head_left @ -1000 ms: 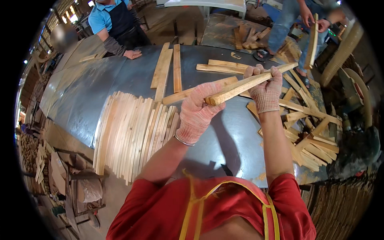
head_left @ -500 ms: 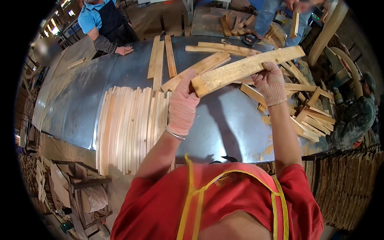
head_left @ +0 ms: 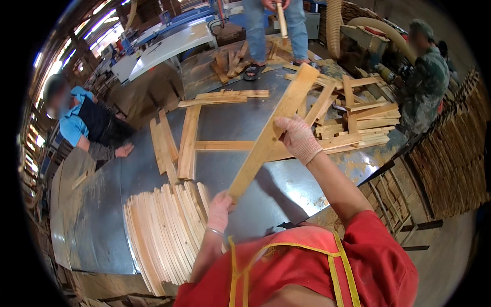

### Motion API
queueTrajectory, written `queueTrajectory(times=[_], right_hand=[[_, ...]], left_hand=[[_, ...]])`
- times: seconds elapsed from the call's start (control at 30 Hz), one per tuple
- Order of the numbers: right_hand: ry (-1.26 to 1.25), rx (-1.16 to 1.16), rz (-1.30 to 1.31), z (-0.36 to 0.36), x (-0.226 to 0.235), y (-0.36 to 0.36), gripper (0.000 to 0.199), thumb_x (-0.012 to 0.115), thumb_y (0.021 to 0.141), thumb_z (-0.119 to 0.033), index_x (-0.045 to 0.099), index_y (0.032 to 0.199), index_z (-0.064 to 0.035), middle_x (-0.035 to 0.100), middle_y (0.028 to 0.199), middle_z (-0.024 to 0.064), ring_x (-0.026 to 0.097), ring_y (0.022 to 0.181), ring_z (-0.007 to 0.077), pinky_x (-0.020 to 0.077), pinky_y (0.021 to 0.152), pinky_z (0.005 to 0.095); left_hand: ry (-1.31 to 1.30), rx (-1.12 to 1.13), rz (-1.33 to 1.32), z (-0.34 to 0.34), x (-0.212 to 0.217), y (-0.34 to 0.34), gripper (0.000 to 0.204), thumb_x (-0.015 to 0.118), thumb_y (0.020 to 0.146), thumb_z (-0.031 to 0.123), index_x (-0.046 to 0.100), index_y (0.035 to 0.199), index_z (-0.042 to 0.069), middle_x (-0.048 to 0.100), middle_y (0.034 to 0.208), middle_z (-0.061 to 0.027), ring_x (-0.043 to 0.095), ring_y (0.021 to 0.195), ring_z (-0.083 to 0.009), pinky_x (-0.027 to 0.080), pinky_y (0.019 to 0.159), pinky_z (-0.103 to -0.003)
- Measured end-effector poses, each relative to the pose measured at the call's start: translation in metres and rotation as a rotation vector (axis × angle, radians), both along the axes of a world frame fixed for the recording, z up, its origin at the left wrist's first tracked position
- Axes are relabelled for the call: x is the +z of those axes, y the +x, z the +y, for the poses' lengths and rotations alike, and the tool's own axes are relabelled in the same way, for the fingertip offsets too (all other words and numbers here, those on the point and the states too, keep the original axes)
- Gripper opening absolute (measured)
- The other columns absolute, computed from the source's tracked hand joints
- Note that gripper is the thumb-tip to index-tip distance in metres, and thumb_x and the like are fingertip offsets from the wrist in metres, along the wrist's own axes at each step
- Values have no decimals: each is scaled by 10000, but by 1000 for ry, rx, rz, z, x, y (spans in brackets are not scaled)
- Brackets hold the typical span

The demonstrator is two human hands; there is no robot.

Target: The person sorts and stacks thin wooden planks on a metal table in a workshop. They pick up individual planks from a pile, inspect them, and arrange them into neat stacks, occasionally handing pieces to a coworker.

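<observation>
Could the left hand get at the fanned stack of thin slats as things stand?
Probably yes: the left hand hangs right over the slat stack, nothing between, but it grips the long plank and must let go first.

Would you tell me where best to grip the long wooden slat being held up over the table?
Grip the wooden slat by its narrow edges, near its lower end from below and mid-length from the right, as the left hand and right hand do.
</observation>
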State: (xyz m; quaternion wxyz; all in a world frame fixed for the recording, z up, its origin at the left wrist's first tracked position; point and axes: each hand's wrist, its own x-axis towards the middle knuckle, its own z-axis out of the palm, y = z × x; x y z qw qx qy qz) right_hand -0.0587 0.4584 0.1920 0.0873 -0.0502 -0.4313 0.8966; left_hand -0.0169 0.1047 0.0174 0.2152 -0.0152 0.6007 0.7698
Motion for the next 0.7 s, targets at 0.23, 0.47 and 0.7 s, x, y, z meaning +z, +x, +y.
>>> queueTrajectory(times=[0.23,0.47,0.7], right_hand=[[215,101,85,-13,17,46,465,813,936,-129,646,1362,-48,705,1161,28,669,1043,190,539,977,370],[1042,16,140,-34,29,41,366,810,937,-88,720,1287,-28,721,1272,82,686,1148,189,559,952,336],[1350,-128,626,-26,-1,21,508,789,792,9,723,1286,-91,729,1216,156,687,1128,384,557,1013,437]], left_hand=[[-207,35,-57,31,-37,5,344,645,1045,105,671,1374,7,671,952,0,600,764,-90,493,667,-244],[-476,-36,341,40,3,-5,384,630,1055,203,648,1382,2,628,971,-8,577,842,-104,485,743,-257],[396,-218,-105,74,163,22,786,576,1025,697,628,1380,-2,728,1070,-120,697,873,-215,549,785,-344]])
